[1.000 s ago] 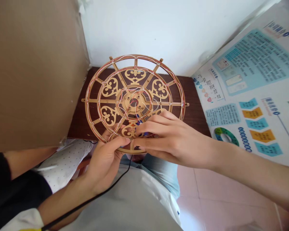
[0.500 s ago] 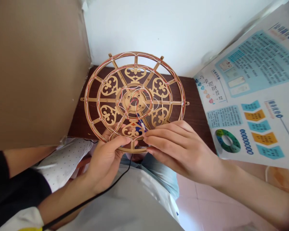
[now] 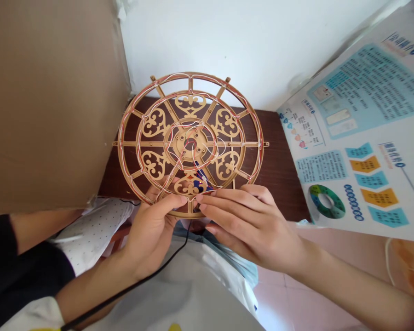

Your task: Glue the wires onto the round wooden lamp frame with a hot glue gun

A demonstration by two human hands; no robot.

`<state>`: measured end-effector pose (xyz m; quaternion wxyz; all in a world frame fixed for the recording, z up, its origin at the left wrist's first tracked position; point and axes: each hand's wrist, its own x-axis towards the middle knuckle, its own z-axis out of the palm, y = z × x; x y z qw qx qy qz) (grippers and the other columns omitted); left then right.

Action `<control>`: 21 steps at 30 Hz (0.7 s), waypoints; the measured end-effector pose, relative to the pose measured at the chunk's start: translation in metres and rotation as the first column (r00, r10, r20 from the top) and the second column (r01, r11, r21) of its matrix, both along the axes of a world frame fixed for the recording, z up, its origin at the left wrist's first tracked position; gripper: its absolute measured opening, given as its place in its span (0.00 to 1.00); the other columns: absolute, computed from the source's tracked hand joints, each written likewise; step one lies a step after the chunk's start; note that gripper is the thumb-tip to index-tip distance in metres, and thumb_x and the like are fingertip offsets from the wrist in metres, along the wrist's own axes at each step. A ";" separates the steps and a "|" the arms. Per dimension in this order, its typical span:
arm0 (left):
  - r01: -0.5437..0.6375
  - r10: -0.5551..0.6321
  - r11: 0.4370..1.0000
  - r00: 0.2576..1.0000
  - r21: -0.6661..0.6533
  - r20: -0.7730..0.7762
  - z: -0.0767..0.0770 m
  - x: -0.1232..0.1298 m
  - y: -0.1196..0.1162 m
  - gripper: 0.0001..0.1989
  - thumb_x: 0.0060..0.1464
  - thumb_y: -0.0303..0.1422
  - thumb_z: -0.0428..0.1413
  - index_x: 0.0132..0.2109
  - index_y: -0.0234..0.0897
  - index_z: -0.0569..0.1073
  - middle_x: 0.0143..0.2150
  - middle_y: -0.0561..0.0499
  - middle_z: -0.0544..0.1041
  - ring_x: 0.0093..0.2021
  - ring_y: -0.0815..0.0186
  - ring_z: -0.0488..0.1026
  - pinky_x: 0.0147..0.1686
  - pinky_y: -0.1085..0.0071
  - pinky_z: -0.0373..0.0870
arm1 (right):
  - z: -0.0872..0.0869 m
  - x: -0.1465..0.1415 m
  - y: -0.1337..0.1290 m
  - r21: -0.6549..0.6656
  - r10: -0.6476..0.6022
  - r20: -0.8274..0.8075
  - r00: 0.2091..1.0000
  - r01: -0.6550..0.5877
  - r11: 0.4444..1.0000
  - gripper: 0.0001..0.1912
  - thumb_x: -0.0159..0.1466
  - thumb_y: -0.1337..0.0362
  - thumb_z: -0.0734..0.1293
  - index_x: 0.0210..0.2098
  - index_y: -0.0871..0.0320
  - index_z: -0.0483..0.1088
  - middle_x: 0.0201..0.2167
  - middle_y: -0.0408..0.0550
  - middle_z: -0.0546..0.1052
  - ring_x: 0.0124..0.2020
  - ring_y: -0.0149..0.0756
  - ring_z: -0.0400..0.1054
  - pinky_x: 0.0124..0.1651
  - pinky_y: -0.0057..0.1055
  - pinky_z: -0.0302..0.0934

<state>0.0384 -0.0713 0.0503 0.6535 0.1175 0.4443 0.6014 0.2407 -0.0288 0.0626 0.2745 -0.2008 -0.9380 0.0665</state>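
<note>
A gold round openwork frame (image 3: 141,144), with spokes and scrolled ornaments, is tilted toward me over the table. Red and white wires (image 3: 224,146) run along its rings and loop around the hub. My left hand (image 3: 155,220) grips the near-left rim, thumb on top and fingers underneath. At the near rim, just right of the left thumb, the fingertips of my right hand (image 3: 248,220) press on the wire in the ring; its thumb sits lower, below the rim. A small blue part (image 3: 199,185) shows through the frame near the bottom ornament.
Beneath the frame is a dark brown table (image 3: 283,170) against a white wall. A cardboard panel (image 3: 51,105) stands at left, a printed poster board (image 3: 359,138) at right. A black cable (image 3: 131,288) crosses my lap. Another person's arm (image 3: 43,225) is at far left.
My right hand's fingertips have moved left along the near rim, closer to my left thumb. The frame has shifted slightly left in view. My left hand keeps its grip.
</note>
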 end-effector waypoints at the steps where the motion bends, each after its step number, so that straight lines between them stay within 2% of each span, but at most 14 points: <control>1: -0.001 0.001 1.000 1.000 0.005 -0.002 0.000 0.000 0.000 0.22 0.51 0.21 0.66 0.52 0.46 0.81 0.42 0.54 0.84 0.47 0.62 0.80 0.49 0.66 0.78 | -0.001 0.000 -0.001 -0.001 -0.003 -0.003 1.000 0.003 1.000 0.14 0.75 0.65 0.69 0.58 0.58 0.75 0.54 0.49 0.87 0.56 0.39 0.80 0.55 0.39 0.61; 8: -0.017 0.017 1.000 1.000 0.007 -0.013 0.000 0.001 -0.001 0.25 0.50 0.21 0.67 0.54 0.47 0.80 0.41 0.54 0.84 0.52 0.59 0.81 0.48 0.66 0.78 | -0.003 0.000 -0.003 -0.003 -0.025 -0.035 0.999 0.025 1.000 0.11 0.78 0.62 0.65 0.57 0.56 0.75 0.53 0.48 0.87 0.55 0.39 0.80 0.55 0.40 0.58; 15: -0.043 0.044 0.998 0.999 0.036 -0.030 0.002 0.004 -0.002 0.26 0.49 0.22 0.69 0.55 0.47 0.79 0.45 0.55 0.85 0.49 0.59 0.82 0.48 0.65 0.78 | 0.000 -0.005 -0.004 0.001 -0.010 0.010 1.000 0.010 1.000 0.13 0.79 0.60 0.64 0.58 0.58 0.74 0.55 0.51 0.86 0.57 0.39 0.80 0.56 0.39 0.60; 18: -0.046 0.047 0.998 0.998 0.032 -0.033 0.002 0.005 -0.002 0.26 0.50 0.22 0.68 0.55 0.46 0.79 0.46 0.54 0.85 0.49 0.58 0.82 0.48 0.64 0.79 | -0.002 -0.004 -0.006 0.016 0.003 -0.018 1.000 -0.003 1.000 0.13 0.79 0.62 0.64 0.58 0.59 0.73 0.55 0.51 0.86 0.57 0.39 0.80 0.57 0.39 0.61; 21: -0.054 0.055 0.998 0.998 0.030 -0.029 0.002 0.005 -0.003 0.26 0.48 0.22 0.69 0.54 0.47 0.79 0.47 0.54 0.85 0.50 0.58 0.82 0.48 0.63 0.79 | -0.006 -0.001 -0.008 0.059 -0.048 -0.056 0.997 0.052 0.997 0.13 0.77 0.64 0.66 0.58 0.61 0.73 0.54 0.56 0.86 0.57 0.43 0.80 0.56 0.41 0.62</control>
